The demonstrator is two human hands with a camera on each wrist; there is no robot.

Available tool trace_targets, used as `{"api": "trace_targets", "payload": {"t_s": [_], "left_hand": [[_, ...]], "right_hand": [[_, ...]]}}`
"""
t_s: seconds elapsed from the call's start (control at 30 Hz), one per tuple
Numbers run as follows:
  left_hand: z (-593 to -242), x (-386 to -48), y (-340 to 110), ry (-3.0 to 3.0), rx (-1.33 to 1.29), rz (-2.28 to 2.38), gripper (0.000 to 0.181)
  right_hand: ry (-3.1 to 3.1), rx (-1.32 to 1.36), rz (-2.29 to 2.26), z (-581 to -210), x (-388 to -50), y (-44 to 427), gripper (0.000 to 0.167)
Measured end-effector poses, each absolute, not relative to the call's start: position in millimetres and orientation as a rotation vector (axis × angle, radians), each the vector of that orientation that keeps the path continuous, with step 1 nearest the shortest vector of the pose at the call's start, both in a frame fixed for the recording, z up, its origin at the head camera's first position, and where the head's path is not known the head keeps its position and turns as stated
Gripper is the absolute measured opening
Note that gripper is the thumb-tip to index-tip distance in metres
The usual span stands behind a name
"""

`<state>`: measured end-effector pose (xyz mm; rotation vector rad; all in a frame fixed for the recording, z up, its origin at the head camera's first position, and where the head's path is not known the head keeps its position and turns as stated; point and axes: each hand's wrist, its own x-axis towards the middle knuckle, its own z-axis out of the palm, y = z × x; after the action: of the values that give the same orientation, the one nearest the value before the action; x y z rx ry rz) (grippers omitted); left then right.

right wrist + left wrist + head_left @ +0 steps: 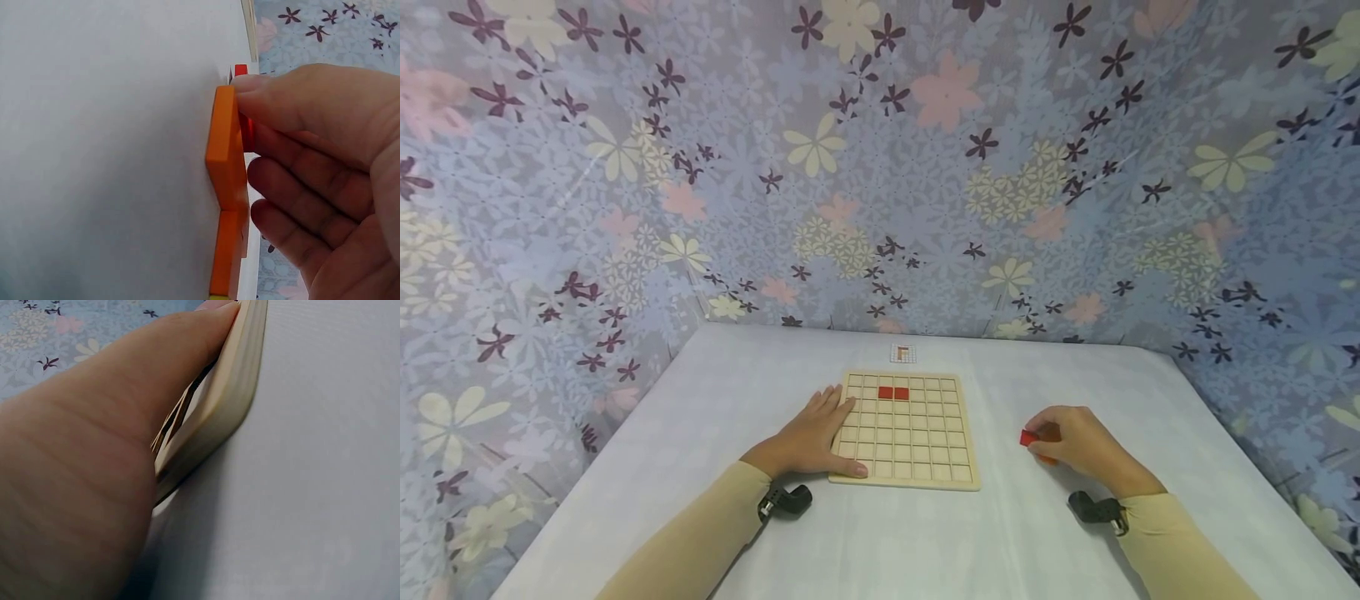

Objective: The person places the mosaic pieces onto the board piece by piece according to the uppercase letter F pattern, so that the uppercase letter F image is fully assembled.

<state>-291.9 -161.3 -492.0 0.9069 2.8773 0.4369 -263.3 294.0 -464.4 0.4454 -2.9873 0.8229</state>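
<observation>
Tan sleeves (pixel 700 533) come in from the near left and near right, each ending in a dark wrist camera (pixel 790 500). Largest of all is the flowered cloth (pixel 925 233) hanging at the far side; below it spreads the white tabletop (pixel 1000 533). Near the middle of that lies my wooden grid board (pixel 904 483), flat. My left hand (pixel 812 433), fingers spread and gripping nothing, rests over its left edge, thumb on the near left corner. My right hand (pixel 1078 442), well to the right of the board, is curled, pinching a red tile (pixel 1027 437) between thumb and fingers. Beyond the board's far edge lies a small card (pixel 903 354) printed with a coloured pattern. Two red tiles (pixel 893 393) sit side by side in cells of the board's second row from the far edge. I'd judge the work barely begun: among the cells I can see, only those two are filled. Orange pieces (pixel 226 250) and a sliver of yellow (pixel 219 297) beside my right fingers look unplaced; whether I'm touching them, I can't tell.
</observation>
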Motion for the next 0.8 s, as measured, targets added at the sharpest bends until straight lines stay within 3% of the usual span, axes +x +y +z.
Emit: {"api": "trace_targets", "payload": {"t_s": [0.8], "left_hand": [[-491, -290, -160, 2.864, 0.865, 0.445, 0.137]], "right_hand": [[-2.949, 0.439, 0.982, -468, -292, 257, 0.022]]}}
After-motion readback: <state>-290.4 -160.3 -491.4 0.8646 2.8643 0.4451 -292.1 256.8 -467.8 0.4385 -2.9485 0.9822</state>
